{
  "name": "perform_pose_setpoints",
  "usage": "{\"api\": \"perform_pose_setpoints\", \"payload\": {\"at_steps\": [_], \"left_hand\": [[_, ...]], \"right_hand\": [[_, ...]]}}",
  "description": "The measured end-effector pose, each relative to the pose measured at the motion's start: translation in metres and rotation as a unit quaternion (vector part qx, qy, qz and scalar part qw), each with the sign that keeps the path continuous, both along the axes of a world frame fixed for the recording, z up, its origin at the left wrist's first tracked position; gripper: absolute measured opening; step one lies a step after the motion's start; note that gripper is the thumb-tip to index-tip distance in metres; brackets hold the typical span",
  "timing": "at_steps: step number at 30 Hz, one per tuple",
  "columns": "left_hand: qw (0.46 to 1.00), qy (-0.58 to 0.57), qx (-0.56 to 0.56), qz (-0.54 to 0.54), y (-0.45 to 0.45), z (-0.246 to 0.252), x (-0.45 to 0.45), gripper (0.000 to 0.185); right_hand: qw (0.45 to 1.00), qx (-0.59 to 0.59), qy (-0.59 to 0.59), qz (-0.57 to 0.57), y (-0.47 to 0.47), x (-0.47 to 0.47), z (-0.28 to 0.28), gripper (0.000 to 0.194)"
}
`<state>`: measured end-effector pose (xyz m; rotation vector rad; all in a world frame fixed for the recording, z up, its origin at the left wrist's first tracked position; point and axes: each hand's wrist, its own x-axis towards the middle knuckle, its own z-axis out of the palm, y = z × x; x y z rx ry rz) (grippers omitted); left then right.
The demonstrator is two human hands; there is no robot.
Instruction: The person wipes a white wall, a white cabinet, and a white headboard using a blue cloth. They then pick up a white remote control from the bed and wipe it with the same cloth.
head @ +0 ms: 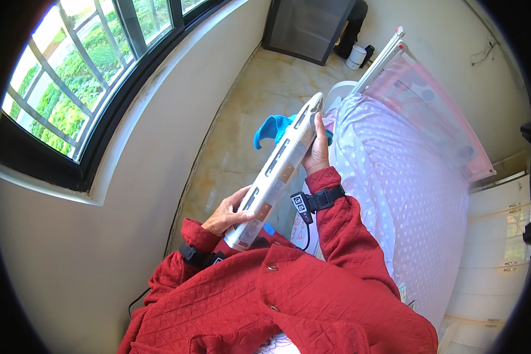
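Note:
A long, narrow white object, seemingly plastic, has dark slots along one edge and a patterned side with brown and grey squares. It is tilted between my hands, its far end pointing up and right. My left hand grips the near end, thumb across the edge. Farther up, my right hand holds the other end from the right side. A turquoise cloth hangs behind the far end and shows again beside my right hand; whether that hand holds it is hidden.
To the right is a bed with a lilac polka-dot sheet and a pink mesh bed rail. Left stands a wall below a barred window. A dark framed screen leans at the back near a white canister. Cream drawers line the right.

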<state>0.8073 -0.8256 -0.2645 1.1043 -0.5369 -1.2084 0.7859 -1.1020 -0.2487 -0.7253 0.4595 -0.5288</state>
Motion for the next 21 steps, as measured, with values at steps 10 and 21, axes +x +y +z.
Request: {"api": "perform_pose_setpoints", "payload": {"at_steps": [10, 21], "left_hand": [[0.996, -0.079, 0.035, 0.019, 0.006, 0.013, 0.022, 0.087], [0.989, 0.140, -0.044, 0.024, 0.025, -0.008, 0.068, 0.070]], "right_hand": [[0.999, 0.006, -0.031, 0.030, 0.037, 0.018, 0.001, 0.065], [0.991, -0.036, 0.048, 0.117, 0.104, 0.041, -0.001, 0.040]]}}
